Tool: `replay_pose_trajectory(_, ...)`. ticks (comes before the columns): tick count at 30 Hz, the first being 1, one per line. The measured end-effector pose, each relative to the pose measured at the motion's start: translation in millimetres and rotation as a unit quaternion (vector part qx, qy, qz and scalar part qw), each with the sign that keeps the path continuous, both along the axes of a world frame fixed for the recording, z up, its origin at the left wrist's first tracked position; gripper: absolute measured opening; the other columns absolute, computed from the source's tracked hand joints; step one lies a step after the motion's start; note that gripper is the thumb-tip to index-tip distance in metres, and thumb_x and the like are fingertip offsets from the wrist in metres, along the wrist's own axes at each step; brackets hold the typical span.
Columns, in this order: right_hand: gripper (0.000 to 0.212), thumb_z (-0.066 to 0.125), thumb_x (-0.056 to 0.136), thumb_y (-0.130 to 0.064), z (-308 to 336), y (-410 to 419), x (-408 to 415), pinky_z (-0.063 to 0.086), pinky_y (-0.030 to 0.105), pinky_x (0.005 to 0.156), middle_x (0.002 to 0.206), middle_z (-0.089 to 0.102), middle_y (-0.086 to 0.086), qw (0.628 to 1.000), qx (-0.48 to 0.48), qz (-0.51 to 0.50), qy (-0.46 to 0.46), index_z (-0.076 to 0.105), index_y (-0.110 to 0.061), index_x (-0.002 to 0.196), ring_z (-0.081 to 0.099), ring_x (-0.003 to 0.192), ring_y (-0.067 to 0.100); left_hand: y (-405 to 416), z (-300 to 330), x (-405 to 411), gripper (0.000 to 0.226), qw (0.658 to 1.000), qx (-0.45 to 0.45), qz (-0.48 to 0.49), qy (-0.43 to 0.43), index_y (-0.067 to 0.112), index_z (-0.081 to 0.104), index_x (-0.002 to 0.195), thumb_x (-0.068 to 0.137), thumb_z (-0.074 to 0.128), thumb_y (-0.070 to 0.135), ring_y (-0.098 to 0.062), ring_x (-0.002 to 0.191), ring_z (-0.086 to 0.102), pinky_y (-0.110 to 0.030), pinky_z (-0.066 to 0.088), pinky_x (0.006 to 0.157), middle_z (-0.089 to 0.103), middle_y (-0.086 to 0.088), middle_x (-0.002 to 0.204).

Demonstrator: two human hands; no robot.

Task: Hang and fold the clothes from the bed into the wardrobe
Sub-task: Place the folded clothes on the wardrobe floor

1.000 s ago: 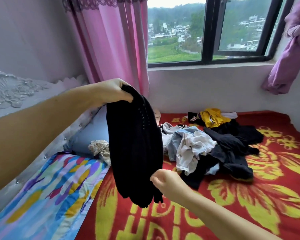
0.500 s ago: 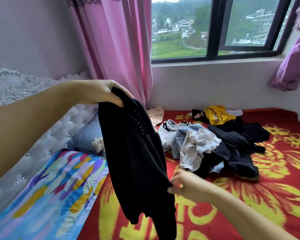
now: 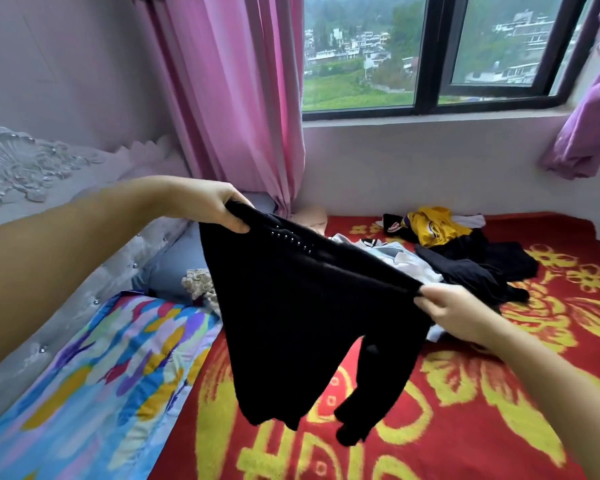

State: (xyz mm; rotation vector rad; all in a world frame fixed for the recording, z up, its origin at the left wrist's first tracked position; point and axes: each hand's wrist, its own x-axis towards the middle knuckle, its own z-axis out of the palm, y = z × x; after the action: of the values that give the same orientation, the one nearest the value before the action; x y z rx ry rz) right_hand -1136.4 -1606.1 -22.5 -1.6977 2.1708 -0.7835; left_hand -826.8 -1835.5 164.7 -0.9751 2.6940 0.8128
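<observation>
We hold a black garment (image 3: pixel 302 323) stretched between our two hands above the bed (image 3: pixel 482 427). Our left hand (image 3: pixel 215 206) grips its upper corner with curled fingers, and our right hand (image 3: pixel 454 313) pinches the opposite end of the same top edge. The cloth hangs down from that edge, a row of small studs showing near the left hand, with a sleeve dangling at the lower right, clear of the bed.

Under the garment the bed is covered by a red blanket (image 3: pixel 465 445) patterned with large yellow flowers. To the left of the garment lies a multicoloured quilt (image 3: pixel 84 393) in blue, yellow and purple, and just beyond it a grey-blue pillow (image 3: pixel 174 268) with a scrap of lace cloth (image 3: pixel 196 280) against it. Left of the quilt runs a silver tufted headboard (image 3: pixel 32 174) with carved ornament.

Beyond the garment, a pile of clothes (image 3: pixel 465 261) rests on the blanket: white and pale pieces, several dark ones, and a yellow top (image 3: pixel 433 225) at the far side.

Behind the pile rises a pale wall, with a pink curtain (image 3: pixel 229 98) beyond the left hand, a dark-framed window (image 3: pixel 430 64) looking onto green slopes and buildings, and a purple curtain (image 3: pixel 589 116) bunched at the far right.
</observation>
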Motion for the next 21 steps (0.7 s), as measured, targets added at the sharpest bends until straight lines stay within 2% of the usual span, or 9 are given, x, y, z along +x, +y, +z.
replay_pose_trajectory(3, 0.014, 0.055, 0.094, -0.004, 9, -10, -34, 0.033, 0.031, 0.069, 0.085, 0.064, 0.017, 0.993, -0.066, -0.095, 0.017, 0.064, 0.004, 0.087, 0.059, 0.083, 0.032, -10, -23, -35, 0.015, 0.991, -0.127, 0.023, 0.042, 0.017, 0.063, 0.078, 0.090, 0.062, 0.008, -0.016, 0.069, 0.046, -0.024, 0.036, 0.062, 0.049, 0.005, 0.065)
replay_pose_trajectory(6, 0.011, 0.057, 0.092, -0.002, 20, -7, -56, 0.036, 0.030, 0.075, 0.092, 0.062, 0.021, 0.976, -0.154, -0.147, 0.040, 0.064, 0.007, 0.095, 0.058, 0.089, 0.036, -15, -41, -68, 0.013, 0.971, -0.185, 0.039, 0.144, 0.009, 0.070, 0.097, 0.089, 0.061, 0.004, -0.017, 0.080, 0.049, -0.023, 0.033, 0.063, 0.052, -0.003, 0.082)
replay_pose_trajectory(8, 0.007, 0.060, 0.090, -0.002, 25, 10, -58, 0.040, 0.024, 0.074, 0.088, 0.059, 0.010, 0.977, -0.170, -0.114, 0.061, 0.063, 0.000, 0.097, 0.059, 0.082, 0.024, -21, -53, -77, 0.024, 0.958, -0.185, 0.040, 0.217, 0.006, 0.070, 0.109, 0.088, 0.061, -0.001, -0.019, 0.085, 0.051, -0.021, 0.034, 0.071, 0.050, -0.009, 0.093)
replay_pose_trajectory(9, 0.011, 0.062, 0.090, -0.004, 22, 22, -57, 0.041, 0.016, 0.070, 0.086, 0.057, 0.002, 0.984, -0.145, -0.085, 0.065, 0.059, -0.007, 0.100, 0.058, 0.074, 0.010, -23, -64, -78, 0.026, 0.954, -0.172, 0.033, 0.242, 0.004, 0.070, 0.109, 0.086, 0.061, -0.005, -0.021, 0.086, 0.052, -0.022, 0.037, 0.075, 0.050, -0.011, 0.094)
replay_pose_trajectory(12, 0.037, 0.064, 0.090, -0.016, -4, 52, -32, 0.039, 0.004, 0.065, 0.090, 0.052, -0.014, 0.999, -0.007, 0.003, 0.048, 0.042, -0.031, 0.117, 0.055, 0.072, -0.001, -26, -113, -59, 0.027, 0.950, -0.172, -0.018, 0.260, -0.002, 0.073, 0.100, 0.077, 0.066, -0.015, -0.026, 0.085, 0.056, -0.015, 0.041, 0.079, 0.054, -0.010, 0.090)
replay_pose_trajectory(14, 0.042, 0.062, 0.090, -0.022, -46, 61, -6, 0.037, 0.005, 0.073, 0.100, 0.055, -0.015, 0.993, 0.067, 0.063, 0.072, 0.042, -0.030, 0.127, 0.055, 0.082, 0.000, -24, -165, -34, 0.027, 0.950, -0.183, -0.060, 0.245, -0.002, 0.076, 0.088, 0.069, 0.070, -0.019, -0.028, 0.079, 0.057, -0.018, 0.043, 0.078, 0.057, -0.010, 0.083)
replay_pose_trajectory(17, 0.036, 0.053, 0.092, -0.027, -151, 65, 49, 0.042, 0.029, 0.085, 0.118, 0.053, -0.002, 0.963, 0.196, 0.149, 0.107, 0.051, -0.023, 0.128, 0.056, 0.106, 0.020, -14, -284, 14, 0.030, 0.960, -0.196, -0.104, 0.173, 0.008, 0.078, 0.077, 0.059, 0.064, -0.011, -0.031, 0.068, 0.060, -0.039, 0.049, 0.066, 0.060, -0.010, 0.074)
replay_pose_trajectory(19, 0.036, 0.050, 0.093, -0.025, -224, 77, 94, 0.043, 0.036, 0.086, 0.122, 0.047, 0.006, 0.922, 0.324, 0.197, 0.073, 0.050, -0.023, 0.129, 0.055, 0.109, 0.030, 4, -375, 57, 0.033, 0.972, -0.195, -0.109, 0.067, 0.018, 0.078, 0.077, 0.052, 0.063, 0.001, -0.033, 0.064, 0.062, -0.042, 0.050, 0.058, 0.063, -0.010, 0.073)
replay_pose_trajectory(21, 0.039, 0.050, 0.093, -0.023, -271, 91, 120, 0.043, 0.038, 0.092, 0.128, 0.044, 0.010, 0.888, 0.409, 0.209, 0.027, 0.048, -0.022, 0.133, 0.052, 0.114, 0.032, 31, -438, 99, 0.040, 0.980, -0.161, -0.089, -0.081, 0.022, 0.076, 0.095, 0.061, 0.064, 0.005, -0.038, 0.083, 0.066, -0.047, 0.053, 0.069, 0.067, -0.016, 0.093)
